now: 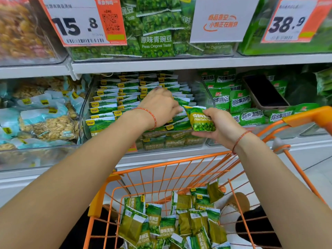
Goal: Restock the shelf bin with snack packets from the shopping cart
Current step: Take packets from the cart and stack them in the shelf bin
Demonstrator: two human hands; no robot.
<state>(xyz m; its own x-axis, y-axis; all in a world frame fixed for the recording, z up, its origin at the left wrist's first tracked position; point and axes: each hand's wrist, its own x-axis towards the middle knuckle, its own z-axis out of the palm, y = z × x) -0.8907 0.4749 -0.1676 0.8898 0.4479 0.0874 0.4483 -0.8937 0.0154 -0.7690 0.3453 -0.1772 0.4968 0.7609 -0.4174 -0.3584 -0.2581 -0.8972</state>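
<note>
The fingers of the right hand curl round a small green packet of garlic-flavour peas, holding it upright just above the front edge of a clear plastic shelf bin. The left hand reaches into the same bin, its fingers bent down among the packets; the thumb touches the top corner of the held packet, and whether the other fingers grip anything cannot be told. Each wrist carries a thin red string bracelet.

The bin sits on the middle shelf and is nearly full of matching green-and-white pea packets standing on edge in tidy rows, with more stacked flat behind its front wall. To its left a bin holds pale blue packets of nuts; to its right lie green packets of mixed vegetable crisps, with a dark smartphone resting on top of them.

On the shelf above, a bin of original-taste pea packets stands between an orange price tag reading 15.8, a white card with orange lettering and a tag reading 38.9.

Below both forearms stands an orange wire shopping cart, pushed against the shelving, with a loose heap of the same garlic-pea packets in its basket.
</note>
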